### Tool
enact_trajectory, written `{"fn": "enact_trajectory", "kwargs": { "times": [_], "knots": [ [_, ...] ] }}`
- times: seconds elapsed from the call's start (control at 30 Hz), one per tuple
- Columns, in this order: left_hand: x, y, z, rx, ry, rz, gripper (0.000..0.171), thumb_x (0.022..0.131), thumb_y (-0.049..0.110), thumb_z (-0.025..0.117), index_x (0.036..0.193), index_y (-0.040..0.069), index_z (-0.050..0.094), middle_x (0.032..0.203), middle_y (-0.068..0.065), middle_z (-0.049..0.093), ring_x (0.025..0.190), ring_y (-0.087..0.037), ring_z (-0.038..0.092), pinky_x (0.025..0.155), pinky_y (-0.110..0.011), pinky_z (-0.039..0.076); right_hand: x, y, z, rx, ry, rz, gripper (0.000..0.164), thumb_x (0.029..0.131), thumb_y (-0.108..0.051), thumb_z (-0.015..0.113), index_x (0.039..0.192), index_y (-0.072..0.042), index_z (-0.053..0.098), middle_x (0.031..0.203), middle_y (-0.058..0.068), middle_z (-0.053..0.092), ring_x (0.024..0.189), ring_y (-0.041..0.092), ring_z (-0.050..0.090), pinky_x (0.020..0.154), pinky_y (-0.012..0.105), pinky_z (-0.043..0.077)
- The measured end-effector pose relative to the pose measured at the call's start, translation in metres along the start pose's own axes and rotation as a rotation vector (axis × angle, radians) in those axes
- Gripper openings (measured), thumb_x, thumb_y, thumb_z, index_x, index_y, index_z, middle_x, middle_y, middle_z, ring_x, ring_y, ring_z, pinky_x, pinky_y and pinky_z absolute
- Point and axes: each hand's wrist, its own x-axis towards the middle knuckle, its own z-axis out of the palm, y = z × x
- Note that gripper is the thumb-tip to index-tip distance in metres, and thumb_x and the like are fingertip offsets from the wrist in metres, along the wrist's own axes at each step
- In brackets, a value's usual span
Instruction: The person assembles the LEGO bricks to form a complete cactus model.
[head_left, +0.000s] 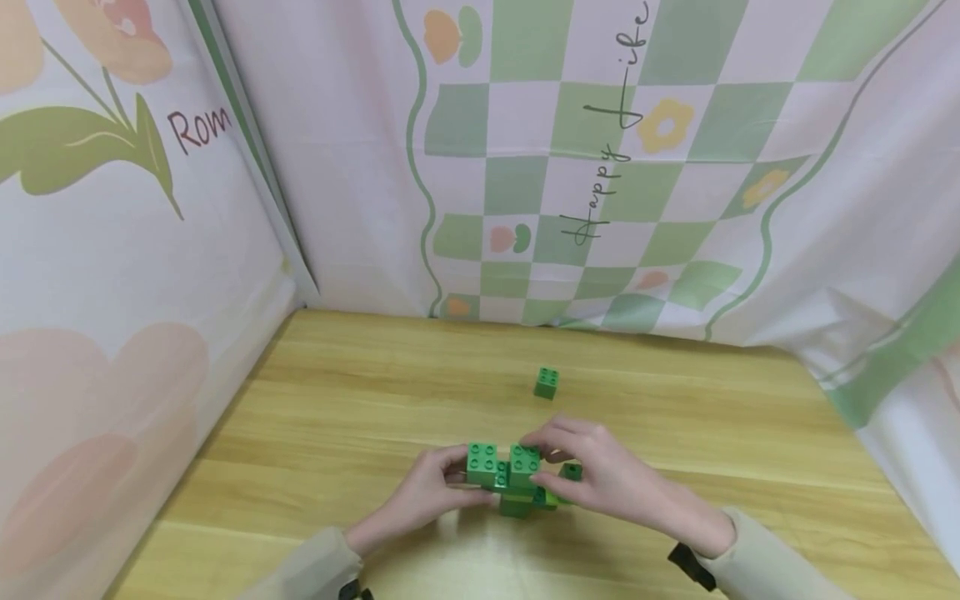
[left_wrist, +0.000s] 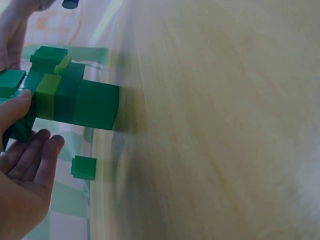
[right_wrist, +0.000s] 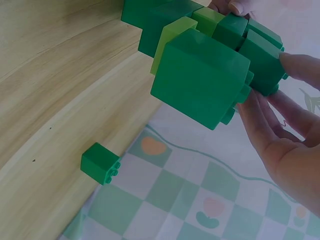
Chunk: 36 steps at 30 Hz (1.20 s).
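A built-up block of green toy building bricks (head_left: 517,506) stands at the front middle of the table, with lighter green pieces among the darker ones. Two square studded bricks sit side by side on its top, a narrow gap between them. From the left, my left hand (head_left: 431,490) holds the build, its thumb on the side in the left wrist view. My right hand (head_left: 607,468) pinches the top right brick (head_left: 524,467) between thumb and fingers. A side part of the build (head_left: 572,472) is partly hidden behind the right hand.
A single loose green brick (head_left: 547,382) lies on the wooden table (head_left: 360,367), beyond the hands. Behind the table hangs a checkered cloth (head_left: 517,183), and a flowered cloth (head_left: 97,275) covers the left side.
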Motion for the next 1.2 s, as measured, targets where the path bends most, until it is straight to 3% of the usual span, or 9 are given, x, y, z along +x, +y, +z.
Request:
{"fn": "enact_trajectory", "kwargs": {
  "times": [0.57, 1.2],
  "knots": [
    [0.0004, 0.0004, -0.0006, 0.003, -0.002, -0.012, 0.050, 0.079, 0.015, 0.082, 0.125, 0.010, 0.065, 0.119, -0.011, 0.072, 0.101, -0.012, 0.072, 0.090, -0.020, 0.058, 0.0025, -0.0011, 0.0008, 0.026, -0.014, 0.030, 0.028, 0.079, -0.004, 0.079, 0.105, -0.004, 0.067, 0.100, 0.006, 0.070, 0.088, 0.014, 0.072, 0.073, 0.018, 0.061],
    [0.0010, 0.0019, -0.0005, 0.032, -0.003, -0.017, 0.050, 0.079, 0.017, 0.083, 0.125, 0.010, 0.065, 0.119, -0.009, 0.072, 0.100, -0.010, 0.071, 0.090, -0.019, 0.058, 0.0054, -0.0025, 0.0017, -0.035, -0.014, 0.043, 0.029, 0.076, -0.005, 0.081, 0.102, -0.006, 0.069, 0.095, 0.003, 0.070, 0.082, 0.009, 0.070, 0.070, 0.018, 0.061]
  ]
}}
